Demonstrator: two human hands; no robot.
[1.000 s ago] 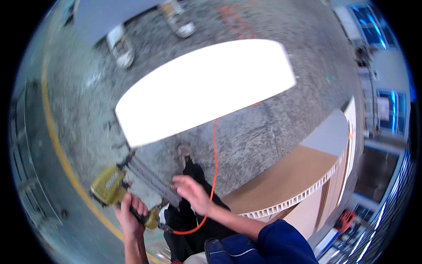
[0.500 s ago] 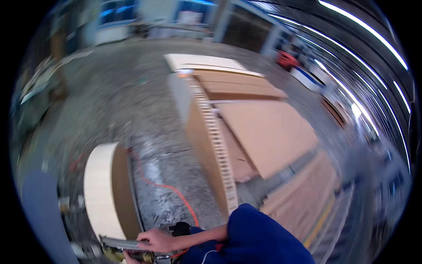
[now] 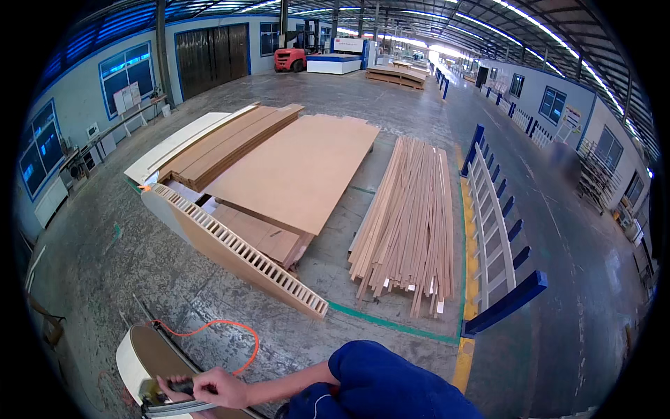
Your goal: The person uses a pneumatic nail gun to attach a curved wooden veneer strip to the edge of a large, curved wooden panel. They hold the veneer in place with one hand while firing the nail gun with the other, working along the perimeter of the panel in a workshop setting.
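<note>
Both hands are low in the view, near the lower left, at a yellow-green nail gun [image 3: 149, 392]. The left hand [image 3: 172, 392] is closed around the gun's dark grip, partly hidden behind the right. The right hand [image 3: 223, 389] comes in from a blue sleeve [image 3: 391, 384], fingers curled and touching the gun near its long grey rail [image 3: 174, 410]; I cannot tell whether it truly grips or only steadies it. The nail gun is over a curved panel [image 3: 157, 350], brown on the inside with a pale outer face. An orange hose [image 3: 256, 342] loops across the grey floor [image 3: 293, 339] just beside the panel.

Farther out, a long panel with a slatted edge [image 3: 234, 244] stands on its side against low stacks of wood. Behind it, a large brown board [image 3: 293, 167] lies flat, beside stacked long boards [image 3: 230, 143]. To the right is a pile of thin wooden strips [image 3: 412, 223], then a white fence [image 3: 490, 216] with blue posts. A red forklift [image 3: 289, 61] is parked in the background.
</note>
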